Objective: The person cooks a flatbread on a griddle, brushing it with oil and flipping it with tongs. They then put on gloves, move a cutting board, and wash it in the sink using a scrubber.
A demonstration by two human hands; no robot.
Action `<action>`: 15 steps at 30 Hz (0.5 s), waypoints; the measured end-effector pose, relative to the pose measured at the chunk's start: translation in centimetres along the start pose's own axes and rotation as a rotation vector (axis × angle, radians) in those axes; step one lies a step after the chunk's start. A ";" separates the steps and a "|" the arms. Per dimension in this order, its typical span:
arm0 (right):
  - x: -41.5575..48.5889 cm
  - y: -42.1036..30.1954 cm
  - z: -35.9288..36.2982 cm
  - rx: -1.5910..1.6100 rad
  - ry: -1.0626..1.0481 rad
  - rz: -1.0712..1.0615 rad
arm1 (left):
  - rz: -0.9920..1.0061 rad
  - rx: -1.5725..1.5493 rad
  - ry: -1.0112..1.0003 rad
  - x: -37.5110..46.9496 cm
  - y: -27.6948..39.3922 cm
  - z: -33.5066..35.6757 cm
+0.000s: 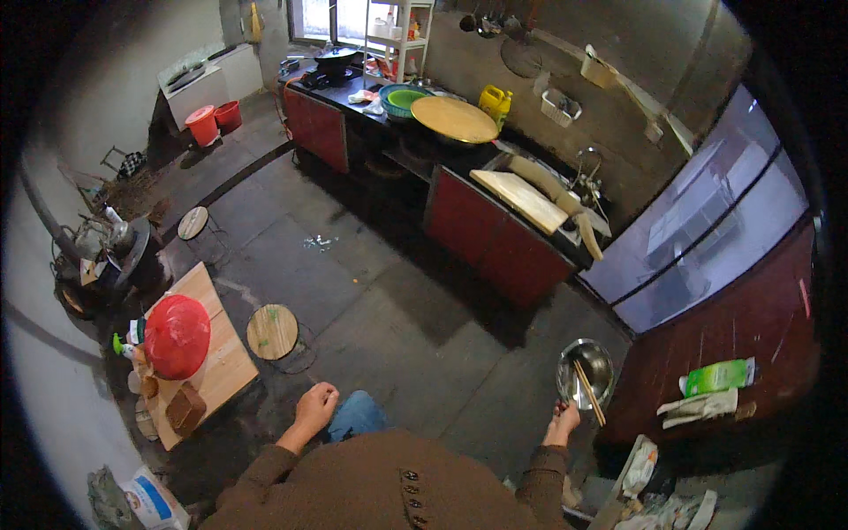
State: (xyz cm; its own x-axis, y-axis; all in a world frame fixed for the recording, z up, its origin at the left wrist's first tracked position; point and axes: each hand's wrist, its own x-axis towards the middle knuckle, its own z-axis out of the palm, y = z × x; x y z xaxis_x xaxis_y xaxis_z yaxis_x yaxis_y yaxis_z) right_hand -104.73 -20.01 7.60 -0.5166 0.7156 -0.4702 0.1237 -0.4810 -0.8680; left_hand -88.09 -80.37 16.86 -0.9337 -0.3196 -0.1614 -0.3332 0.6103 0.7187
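My right hand [563, 423] grips the near rim of a shiny metal bowl [599, 361]. A pair of wooden chopsticks [589, 392] rests in the bowl and sticks out over its rim. The bowl is held out to the right, close to a dark red table. My left hand [317, 405] hangs beside my knee with its fingers curled, and no object shows in it. Left of it stand a round wooden stool [272, 332] and a low wooden table [228, 364] bearing a red round cover [177, 336] and a brown block-shaped thing [186, 409].
The dark red table [722, 338] at right holds a green packet [719, 377] and pale gloves [699, 407]. Ahead runs a counter with red cabinets [493, 235], a wooden board [519, 199] and a round yellow lid [454, 120]. Another stool [193, 223] stands farther left.
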 end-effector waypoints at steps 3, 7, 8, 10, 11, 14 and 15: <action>0.2 -1.3 14.2 -0.038 -0.177 -0.020 | -0.064 0.004 0.050 6.5 -1.2 -0.9; -2.0 -2.3 30.9 -0.056 -0.332 -0.022 | -0.026 -0.031 0.107 17.3 -2.0 -3.1; -2.6 -2.5 34.7 -0.100 -0.366 -0.015 | -0.011 -0.040 0.130 20.7 -1.6 -3.9; -3.5 -2.6 41.8 -0.164 -0.361 0.014 | -0.040 -0.064 0.139 26.8 -0.4 -5.9; -3.6 -2.6 45.1 -0.177 -0.373 0.040 | 0.019 -0.083 0.173 29.9 0.4 -6.8; -2.8 -1.5 54.4 -0.291 -0.482 0.015 | 0.074 -0.077 0.220 38.6 3.2 -9.0; -2.3 -0.9 57.1 -0.311 -0.520 0.002 | 0.102 -0.075 0.228 41.2 4.2 -9.4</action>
State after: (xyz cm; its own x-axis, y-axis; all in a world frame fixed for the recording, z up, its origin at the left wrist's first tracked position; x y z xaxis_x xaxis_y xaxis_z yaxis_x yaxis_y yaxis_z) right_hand -152.00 -50.16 18.63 -0.8527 0.3360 -0.4000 0.3264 -0.2550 -0.9102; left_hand -126.75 -97.78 19.63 -0.9053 -0.4197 0.0650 -0.2203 0.5948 0.7731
